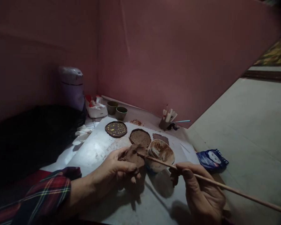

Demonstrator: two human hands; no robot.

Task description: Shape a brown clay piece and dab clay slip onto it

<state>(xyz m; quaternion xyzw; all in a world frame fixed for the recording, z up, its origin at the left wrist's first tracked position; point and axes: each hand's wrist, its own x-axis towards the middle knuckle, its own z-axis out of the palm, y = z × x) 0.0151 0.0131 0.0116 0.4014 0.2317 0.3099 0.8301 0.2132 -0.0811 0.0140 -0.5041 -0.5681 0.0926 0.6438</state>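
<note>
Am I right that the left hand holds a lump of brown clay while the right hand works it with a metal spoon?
Not quite. The head view shows the right hand holding a long wooden stick, not a metal spoon. Its tip meets the lump of brown clay held in the left hand.

clay lump (134, 155): brown, matt, rough and kneaded-looking, held in the left hand (112, 170)
stick (215, 183): plain wood, pale, smooth and unvarnished, gripped by the right hand (200, 190)
bowl (161, 152): pale and glossy, smeared inside with wet brown slip
dotted disc (116, 129): dark matt clay with raised yellow dots
plain disc (140, 137): brown clay, grainy and dull
sheet (96, 148): white paper, smooth, stained with brown smudges
packet (212, 158): blue plastic, shiny
sleeve (46, 193): woven plaid cloth, soft
</note>
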